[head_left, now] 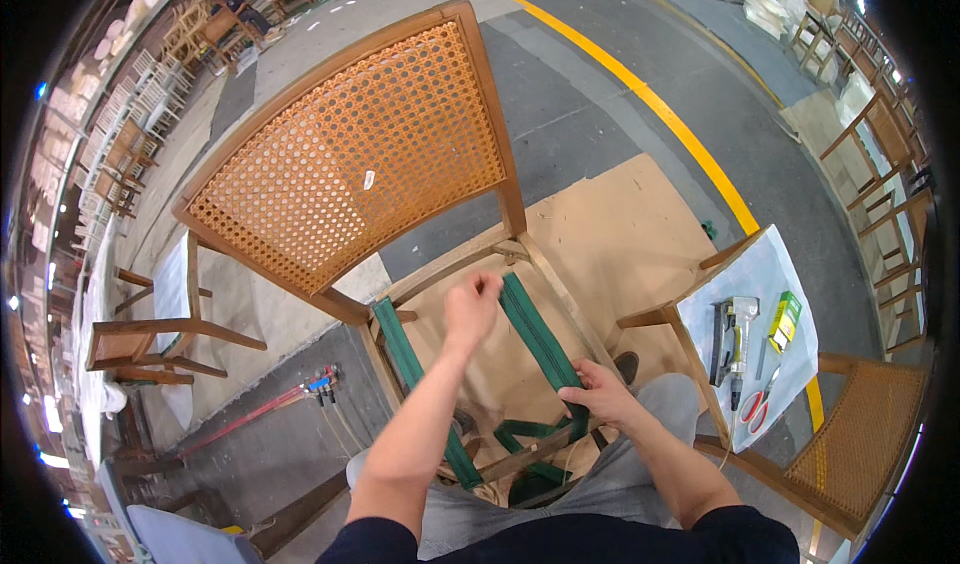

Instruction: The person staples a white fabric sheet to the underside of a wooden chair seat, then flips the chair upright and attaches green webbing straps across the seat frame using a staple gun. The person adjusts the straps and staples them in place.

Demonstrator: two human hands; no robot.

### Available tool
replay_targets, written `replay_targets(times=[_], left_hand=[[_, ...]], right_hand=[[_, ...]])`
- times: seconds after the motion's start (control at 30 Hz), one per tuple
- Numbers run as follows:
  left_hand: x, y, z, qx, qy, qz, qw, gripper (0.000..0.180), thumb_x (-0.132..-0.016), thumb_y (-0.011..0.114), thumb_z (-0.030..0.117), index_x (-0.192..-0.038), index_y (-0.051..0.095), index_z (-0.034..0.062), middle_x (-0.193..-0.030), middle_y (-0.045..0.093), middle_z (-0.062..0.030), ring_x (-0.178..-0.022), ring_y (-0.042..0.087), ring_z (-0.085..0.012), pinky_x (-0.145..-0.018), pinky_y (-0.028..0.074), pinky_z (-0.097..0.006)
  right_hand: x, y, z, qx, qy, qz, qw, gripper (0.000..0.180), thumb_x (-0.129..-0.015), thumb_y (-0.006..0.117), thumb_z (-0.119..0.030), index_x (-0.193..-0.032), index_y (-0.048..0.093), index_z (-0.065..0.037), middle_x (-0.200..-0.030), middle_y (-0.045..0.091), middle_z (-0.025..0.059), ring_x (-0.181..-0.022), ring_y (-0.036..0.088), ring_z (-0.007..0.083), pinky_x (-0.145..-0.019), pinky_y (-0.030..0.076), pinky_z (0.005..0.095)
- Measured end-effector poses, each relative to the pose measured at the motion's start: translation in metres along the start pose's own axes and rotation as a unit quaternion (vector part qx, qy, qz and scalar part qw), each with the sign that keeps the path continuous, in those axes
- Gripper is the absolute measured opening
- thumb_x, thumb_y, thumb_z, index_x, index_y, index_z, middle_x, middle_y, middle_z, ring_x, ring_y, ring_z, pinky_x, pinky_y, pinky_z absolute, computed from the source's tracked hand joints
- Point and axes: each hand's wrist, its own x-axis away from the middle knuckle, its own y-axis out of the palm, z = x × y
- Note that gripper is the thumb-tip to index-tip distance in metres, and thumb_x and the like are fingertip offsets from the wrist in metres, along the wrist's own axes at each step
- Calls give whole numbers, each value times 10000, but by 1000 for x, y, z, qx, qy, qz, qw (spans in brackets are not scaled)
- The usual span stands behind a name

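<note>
Green woven webbing strap (538, 336) runs across the open seat frame of a wooden chair with an orange cane back (350, 159). Left hand (470, 309), its grip pinched shut on the strap's far end, is at the rear rail. Right hand (600, 392), its grip clasped around the same strap, presses near the front rail. A second green strap (410, 364) lies parallel to the left. A grey staple gun (732, 336) rests on a neighbouring chair's white seat (790, 384).

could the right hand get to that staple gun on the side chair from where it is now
Probably yes: the right hand rests on the green webbing, and the staple gun lies uncovered on the neighbouring chair, nothing between.
</note>
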Motion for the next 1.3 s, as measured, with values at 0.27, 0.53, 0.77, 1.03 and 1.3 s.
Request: replay_targets(times=[0.27, 0.53, 0.77, 1.03, 1.3], left_hand=[[-125, 31, -42, -164, -41, 28, 985, 129, -894, 730, 203, -907, 821, 111, -882, 782, -134, -889, 750, -328, -809, 576, -446], [-119, 42, -53, -165, -49, 75, 982, 83, -868, 773, 209, -872, 792, 129, -871, 785, -94, -876, 750, -304, -797, 562, -448], [-127, 44, -51, -207, -7, 75, 975, 52, -866, 762, 217, -849, 784, 172, -865, 778, -85, -893, 741, -321, -764, 542, -476], [-123, 33, -53, -184, -32, 47, 981, 78, -878, 724, 179, -827, 782, 195, -878, 744, -94, -946, 715, -331, -848, 488, -497], [-108, 36, -74, -197, 62, 129, 970, 92, -893, 799, 233, -915, 731, 176, -946, 607, -59, -1010, 609, -300, -878, 396, -490]], right_hand=[[-8, -19, -1, 222, 3, 159, 962, 501, -921, 805, -114, -1362, 597, -1, -1034, 721, 77, -920, 683, 143, -813, 567, 309], [56, -157, -11, 214, -222, 492, 814, 256, -997, 729, -137, -1221, 695, -18, -999, 676, 16, -900, 609, 100, -813, 522, 284], [112, -290, -6, 378, 70, 574, 723, 546, -886, 816, -274, -1252, 644, 92, -1102, 714, 207, -1035, 678, 321, -936, 528, 416], [98, -292, -21, 295, 67, 557, 773, 619, -664, 741, -83, -1244, 623, 98, -1069, 672, 152, -929, 634, 241, -838, 513, 366], [88, -192, -102, 123, -101, 467, 870, 410, -871, 799, -153, -1219, 625, -24, -943, 654, 35, -689, 600, 145, -603, 493, 300]])
